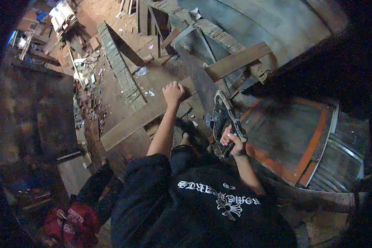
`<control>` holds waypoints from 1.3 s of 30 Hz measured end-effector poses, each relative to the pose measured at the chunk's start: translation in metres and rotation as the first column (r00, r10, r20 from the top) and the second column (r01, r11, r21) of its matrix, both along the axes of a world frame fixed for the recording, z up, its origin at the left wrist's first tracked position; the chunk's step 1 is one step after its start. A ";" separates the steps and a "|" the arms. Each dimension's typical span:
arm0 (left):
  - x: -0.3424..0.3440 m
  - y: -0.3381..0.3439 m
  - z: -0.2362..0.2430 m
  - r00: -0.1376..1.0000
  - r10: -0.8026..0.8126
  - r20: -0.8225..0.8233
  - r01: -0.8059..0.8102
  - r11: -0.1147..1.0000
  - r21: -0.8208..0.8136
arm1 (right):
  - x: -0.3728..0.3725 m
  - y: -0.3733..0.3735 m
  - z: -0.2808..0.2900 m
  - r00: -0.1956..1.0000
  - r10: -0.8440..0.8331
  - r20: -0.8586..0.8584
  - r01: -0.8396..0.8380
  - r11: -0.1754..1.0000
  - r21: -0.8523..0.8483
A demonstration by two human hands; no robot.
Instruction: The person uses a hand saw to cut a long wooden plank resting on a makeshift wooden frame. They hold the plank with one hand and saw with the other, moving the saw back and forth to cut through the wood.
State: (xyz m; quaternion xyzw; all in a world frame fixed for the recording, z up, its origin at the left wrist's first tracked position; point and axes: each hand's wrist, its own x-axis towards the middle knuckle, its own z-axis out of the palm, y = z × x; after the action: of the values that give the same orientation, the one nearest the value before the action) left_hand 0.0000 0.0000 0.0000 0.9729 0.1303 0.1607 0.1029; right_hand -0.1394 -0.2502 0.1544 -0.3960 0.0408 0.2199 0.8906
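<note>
Head view, looking steeply down over the person's dark printed shirt (202,206), shows both bare arms stretched forward across a cluttered workshop floor. Left hand (173,92) is curled knuckles-up on the far end of a long wooden plank (132,122), fingers wrapped over its edge and pressing it down; the plank runs from under that hand back and to the left, toward the person's left side, lying at a slant across the dirt floor. Right hand (232,142) is clenched around the rear handle of a dark handheld power saw (224,120), whose body and guard reach forward from the fist, tilted slightly left; the saw sits just to the right of the left hand, near the plank's end, though whether its blade touches the wood cannot be told in the dim light. Beyond the right hand a second short board (237,61) lies across a grey metal frame (202,41). To the right of the saw hand rests a flat panel with an orange border (314,140). Far beyond the left hand a long ribbed grey beam (119,66) slants away, with scrap and litter (87,82) strewn to its left.
</note>
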 end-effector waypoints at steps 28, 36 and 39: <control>0.018 -0.010 0.027 0.978 0.146 -0.152 -0.173 0.968 -0.180 | -0.002 0.006 -0.039 0.842 0.289 0.456 0.200 0.617 -0.761; 0.017 0.004 0.016 0.963 0.166 -0.211 -0.211 0.954 -0.213 | -0.009 0.017 -0.119 0.980 -0.198 0.010 0.186 0.901 -0.392; 0.020 0.005 0.014 0.956 0.180 -0.232 -0.227 0.954 -0.194 | -0.043 -0.011 -0.119 0.924 -0.273 -0.267 0.216 0.950 -0.224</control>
State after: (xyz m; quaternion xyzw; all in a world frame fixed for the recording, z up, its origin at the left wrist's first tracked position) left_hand 0.0197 0.0050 0.0143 0.9485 0.2573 0.0509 0.1777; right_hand -0.1819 -0.2608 0.0350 -0.4338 0.2433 0.1583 0.8530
